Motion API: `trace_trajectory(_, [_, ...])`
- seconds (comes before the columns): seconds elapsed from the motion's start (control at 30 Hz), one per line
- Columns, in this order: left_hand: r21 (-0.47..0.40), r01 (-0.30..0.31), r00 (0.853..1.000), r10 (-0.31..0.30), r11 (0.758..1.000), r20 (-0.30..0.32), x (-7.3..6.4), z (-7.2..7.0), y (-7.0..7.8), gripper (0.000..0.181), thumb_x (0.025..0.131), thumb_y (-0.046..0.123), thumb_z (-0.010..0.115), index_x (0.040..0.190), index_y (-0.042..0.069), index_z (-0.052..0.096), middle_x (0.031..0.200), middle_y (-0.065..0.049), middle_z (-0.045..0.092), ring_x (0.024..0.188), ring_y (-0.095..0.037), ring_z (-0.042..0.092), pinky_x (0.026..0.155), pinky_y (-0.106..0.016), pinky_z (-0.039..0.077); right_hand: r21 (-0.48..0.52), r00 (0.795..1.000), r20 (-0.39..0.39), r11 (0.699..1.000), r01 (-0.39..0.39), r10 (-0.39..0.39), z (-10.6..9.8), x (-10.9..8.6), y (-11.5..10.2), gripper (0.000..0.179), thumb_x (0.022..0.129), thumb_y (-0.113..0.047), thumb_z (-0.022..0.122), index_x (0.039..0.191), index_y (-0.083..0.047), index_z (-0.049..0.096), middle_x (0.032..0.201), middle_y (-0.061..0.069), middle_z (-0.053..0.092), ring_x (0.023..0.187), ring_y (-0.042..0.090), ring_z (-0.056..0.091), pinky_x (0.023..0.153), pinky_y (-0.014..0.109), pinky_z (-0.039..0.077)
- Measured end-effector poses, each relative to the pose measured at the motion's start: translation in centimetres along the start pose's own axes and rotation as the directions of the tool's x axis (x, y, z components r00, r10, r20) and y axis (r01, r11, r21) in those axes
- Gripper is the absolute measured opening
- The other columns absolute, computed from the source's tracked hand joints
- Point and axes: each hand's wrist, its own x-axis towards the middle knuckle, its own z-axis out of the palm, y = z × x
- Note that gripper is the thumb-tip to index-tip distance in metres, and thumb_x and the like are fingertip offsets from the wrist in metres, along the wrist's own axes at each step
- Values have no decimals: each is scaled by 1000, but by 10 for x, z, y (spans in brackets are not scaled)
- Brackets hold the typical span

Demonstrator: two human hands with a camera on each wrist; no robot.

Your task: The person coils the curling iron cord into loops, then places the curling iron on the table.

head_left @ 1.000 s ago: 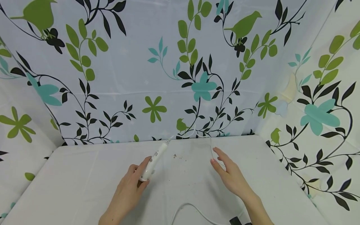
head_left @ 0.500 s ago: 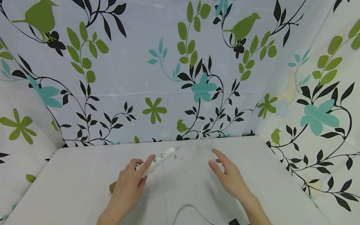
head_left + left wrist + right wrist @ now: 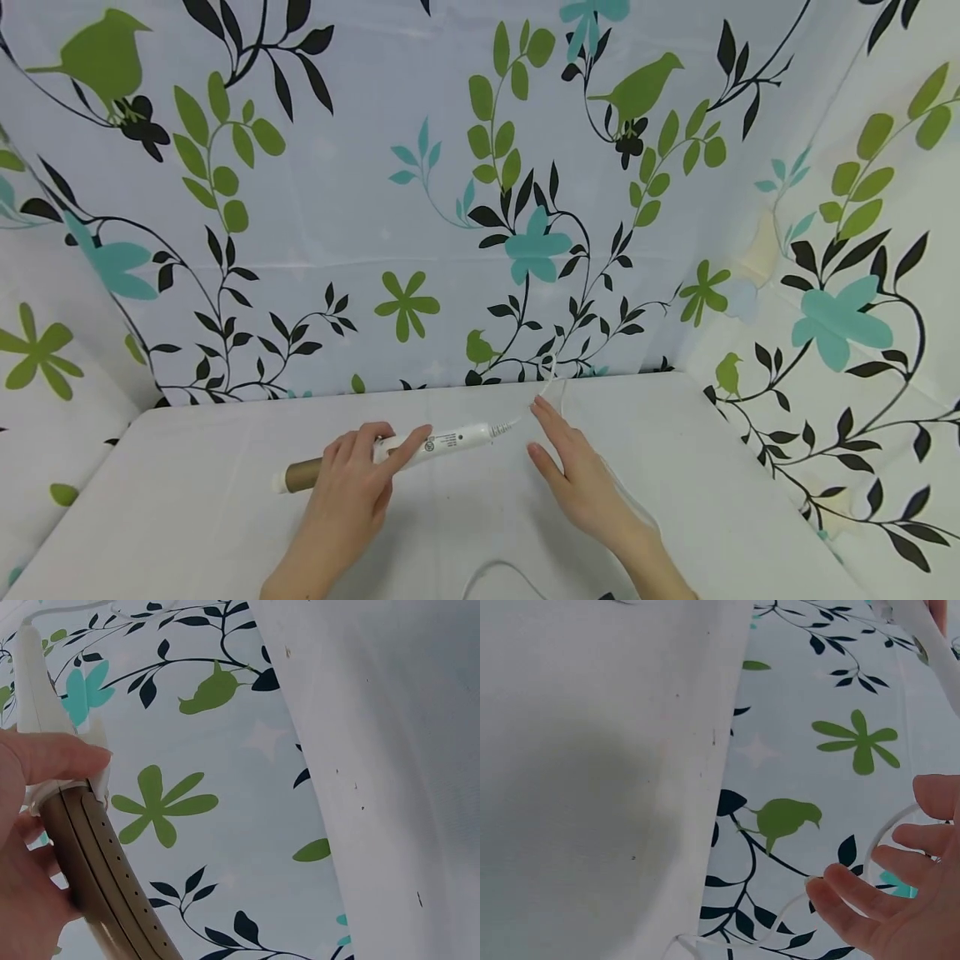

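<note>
In the head view my left hand grips a curling iron with a white handle and a brown-gold barrel. It lies nearly level above the table, barrel to the left and cord end to the right. The left wrist view shows the barrel with a row of small dark holes, my thumb and fingers around the part where barrel meets handle. My right hand hovers by the cord end, fingers spread and loosely bent. The white cord passes behind those fingers; contact is unclear.
A white table lies under both hands. Behind and beside it hangs white cloth printed with leaves, birds and flowers. More cord loops on the table near the front. A small black object peeks in at the bottom edge.
My left hand has turned the curling iron from steeply slanted to nearly level, so its barrel now shows at the left. My right hand has moved slightly left, nearer the handle's cord end.
</note>
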Motion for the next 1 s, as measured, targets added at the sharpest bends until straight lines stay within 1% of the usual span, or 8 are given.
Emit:
trace_trajectory(0.13, [1, -62, 998, 62, 998, -23, 0, 1, 0, 94, 65, -10, 82, 143, 33, 53, 112, -11, 54, 96, -30, 54, 92, -50, 42, -4, 999, -41, 999, 34, -34, 6, -4, 3, 51, 104, -30, 53, 153, -20, 41, 161, -7, 35, 139, 26, 46, 107, 52, 41])
trace_trajectory(0.3, [-8, -99, 995, 98, 995, -26, 0, 1, 0, 95, 64, -9, 82, 144, 34, 53, 114, -10, 54, 98, -29, 52, 93, -49, 42, 27, 991, -74, 993, 114, -111, 9, -3, 3, 50, 104, -22, 55, 152, -20, 43, 157, -4, 42, 138, 24, 47, 108, 49, 39])
trace_trajectory(0.47, [-26, -117, 993, 117, 993, -29, -1, 0, 1, 100, 62, -13, 84, 144, 35, 53, 115, -8, 54, 99, -27, 52, 86, -46, 46, 56, 987, -63, 987, 153, -149, 14, -2, 1, 52, 103, -20, 57, 152, -21, 42, 154, -3, 46, 135, 23, 49, 107, 48, 40])
trace_trajectory(0.53, [-33, -126, 991, 124, 992, -40, 0, -1, 2, 100, 62, -13, 85, 145, 33, 52, 115, -8, 55, 99, -27, 53, 84, -46, 47, 67, 986, -53, 985, 161, -157, 15, -2, 0, 52, 102, -20, 58, 152, -22, 43, 153, -2, 47, 134, 21, 50, 107, 47, 41])
trace_trajectory(0.67, [-49, -130, 989, 126, 990, -71, 1, -1, 2, 93, 64, -7, 87, 146, 22, 52, 116, -7, 59, 101, -26, 56, 83, -45, 49, 90, 982, -43, 979, 185, -182, 18, -4, -1, 45, 101, -18, 59, 145, -23, 51, 150, -1, 51, 131, 17, 51, 104, 40, 44])
trace_trajectory(0.8, [-68, -121, 988, 114, 990, -102, 3, -2, 4, 79, 64, -1, 90, 136, 11, 59, 117, -5, 63, 103, -25, 62, 86, -43, 50, 128, 980, -49, 972, 197, -193, 21, -6, 0, 39, 99, -15, 62, 137, -19, 57, 143, -1, 57, 124, 14, 54, 97, 33, 48])
trace_trajectory(0.9, [-72, -108, 990, 101, 992, -102, 3, -3, 6, 71, 63, 3, 92, 127, 10, 61, 117, -4, 64, 101, -22, 64, 86, -41, 51, 153, 981, -51, 969, 192, -186, 24, -7, -2, 38, 98, -14, 64, 135, -11, 59, 135, 2, 61, 119, 16, 56, 94, 32, 50])
trace_trajectory(1.0, [-63, -96, 993, 91, 993, -81, 4, -2, 5, 66, 65, 8, 93, 124, 11, 62, 115, -3, 63, 90, -19, 65, 78, -37, 54, 170, 984, -35, 970, 175, -172, 27, -8, -4, 37, 98, -15, 64, 134, -6, 58, 130, 5, 63, 118, 20, 58, 93, 33, 51])
